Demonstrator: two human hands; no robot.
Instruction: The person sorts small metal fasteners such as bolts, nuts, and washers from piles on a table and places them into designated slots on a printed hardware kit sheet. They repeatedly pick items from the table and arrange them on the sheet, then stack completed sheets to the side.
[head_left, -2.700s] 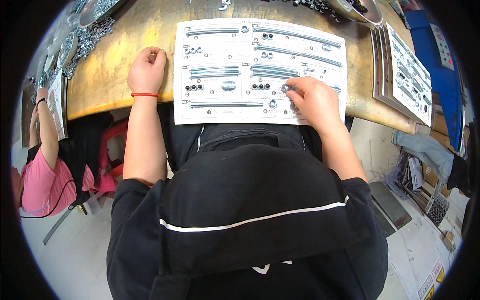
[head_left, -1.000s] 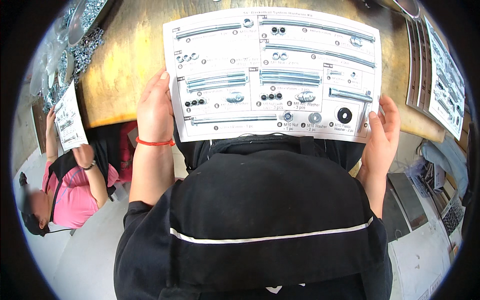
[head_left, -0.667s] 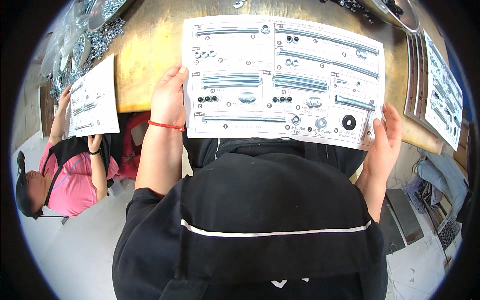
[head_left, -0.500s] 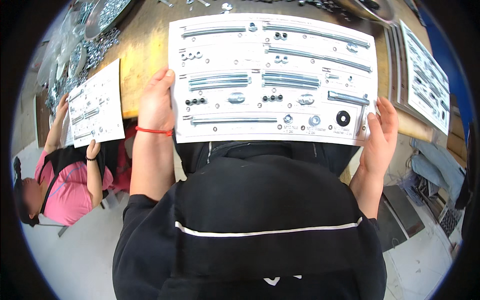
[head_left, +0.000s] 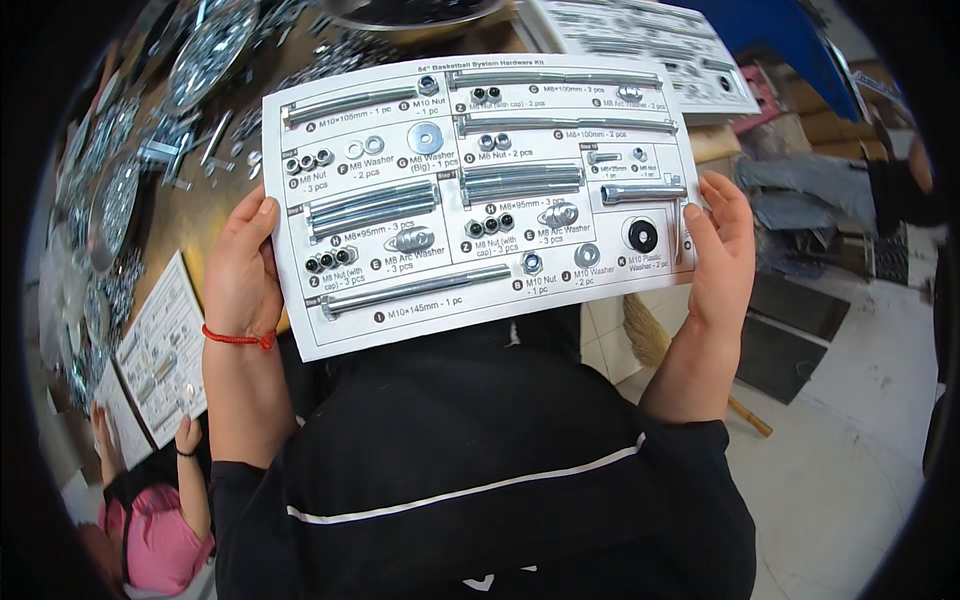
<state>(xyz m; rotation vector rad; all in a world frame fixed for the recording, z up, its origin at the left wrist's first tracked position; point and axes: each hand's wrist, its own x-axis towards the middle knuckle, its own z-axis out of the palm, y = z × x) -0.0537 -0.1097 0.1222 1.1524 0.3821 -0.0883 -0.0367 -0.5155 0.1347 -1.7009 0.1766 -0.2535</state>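
A white hardware card (head_left: 450, 215) is held up before me, tilted with its right side higher. Bolts, nuts, washers and a black ring show on it in boxed rows with labels; I cannot tell whether they are printed or sealed on. My left hand (head_left: 245, 275) grips its left edge, thumb on the front and fingers behind. At the opposite edge, my right hand (head_left: 720, 245) pinches the card near the lower right corner, with its thumb in front. A red cord bracelet (head_left: 240, 337) circles my left wrist.
Metal bowls (head_left: 212, 55) of hardware and loose bolts (head_left: 175, 150) cover the table at the left. A stack of similar cards (head_left: 640, 50) lies at the far right. A person in pink (head_left: 165, 535) holds another card (head_left: 165, 355) at the lower left. A broom (head_left: 648, 335) is below.
The card has shifted left and slightly down with both hands and now tilts up at its right. The view has turned, bringing more table hardware and a broom into sight.
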